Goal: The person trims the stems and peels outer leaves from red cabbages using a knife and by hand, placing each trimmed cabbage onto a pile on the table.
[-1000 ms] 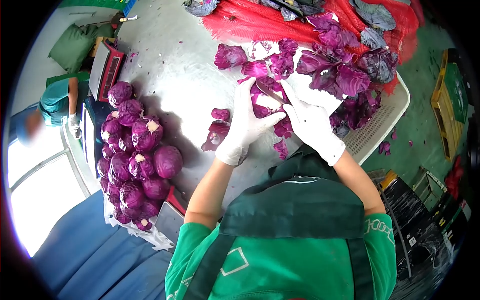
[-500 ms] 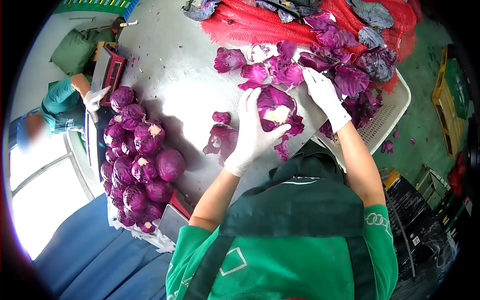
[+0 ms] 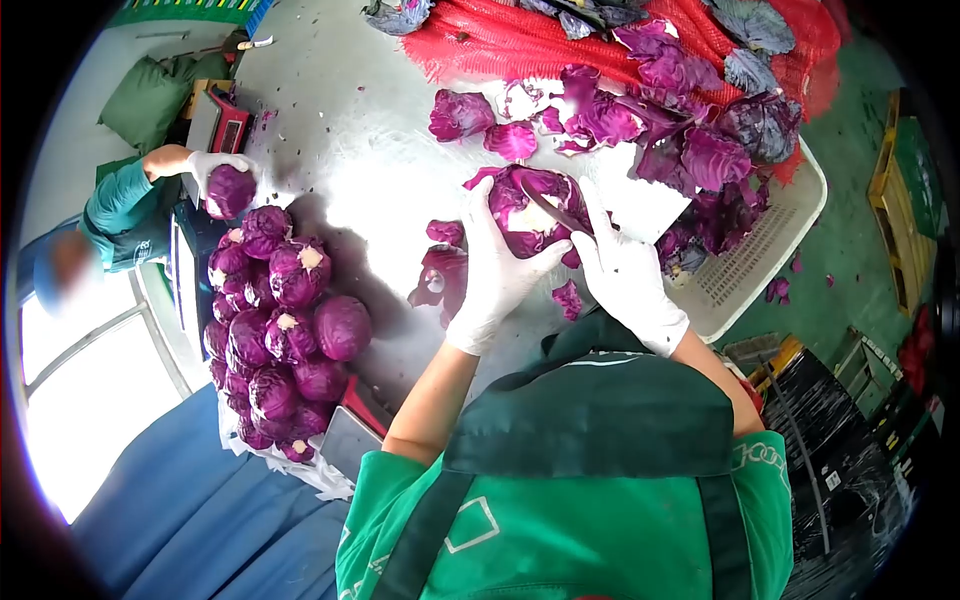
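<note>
shining below the held cabbage (image 3: 519, 214), a grey table (image 3: 310, 110) stands above green floor (image 3: 845, 250).

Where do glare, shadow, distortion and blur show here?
All in the head view: glare whitens part of the metal table; a shadow falls beside the piled cabbages; fisheye distortion bends the scene within black corners; a co-worker's head is blurred, while the held cabbage looks fairly sharp.

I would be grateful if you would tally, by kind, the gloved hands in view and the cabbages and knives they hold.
Gloved hands: 3 (left hand, right hand, co-worker's hand)
Held cabbages: 2 (nearer cabbage, co-worker's cabbage)
Held knives: 1 (knife, in the right hand)
Total: 6
</note>
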`<act>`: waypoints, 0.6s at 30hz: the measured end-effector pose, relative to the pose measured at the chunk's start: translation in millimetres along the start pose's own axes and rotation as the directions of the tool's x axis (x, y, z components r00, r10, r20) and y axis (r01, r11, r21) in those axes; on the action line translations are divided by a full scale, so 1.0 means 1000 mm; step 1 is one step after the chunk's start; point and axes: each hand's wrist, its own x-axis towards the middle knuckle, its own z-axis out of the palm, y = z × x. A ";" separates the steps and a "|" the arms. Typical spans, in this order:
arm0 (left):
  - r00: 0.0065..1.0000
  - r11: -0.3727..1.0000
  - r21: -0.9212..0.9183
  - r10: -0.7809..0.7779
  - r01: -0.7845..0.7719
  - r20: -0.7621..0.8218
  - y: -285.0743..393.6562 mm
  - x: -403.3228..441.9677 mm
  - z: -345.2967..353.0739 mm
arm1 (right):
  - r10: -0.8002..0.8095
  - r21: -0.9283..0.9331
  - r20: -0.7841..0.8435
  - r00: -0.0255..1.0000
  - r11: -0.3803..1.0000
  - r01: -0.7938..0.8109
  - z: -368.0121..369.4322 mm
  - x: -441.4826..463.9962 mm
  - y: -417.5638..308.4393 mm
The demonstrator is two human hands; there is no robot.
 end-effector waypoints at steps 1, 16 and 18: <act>1.000 1.000 0.000 -0.011 0.011 0.002 0.001 0.000 0.000 | 0.007 -0.011 0.028 1.000 1.000 -0.007 -0.001 0.002 -0.001; 0.994 0.994 -0.081 -0.078 0.072 -0.075 0.004 0.000 0.008 | 0.075 0.469 -0.208 0.975 0.883 0.032 0.040 0.025 0.018; 0.995 0.994 -0.081 -0.073 0.067 -0.070 0.006 0.001 0.009 | 0.117 0.525 -0.209 0.971 0.851 0.011 0.035 0.026 0.016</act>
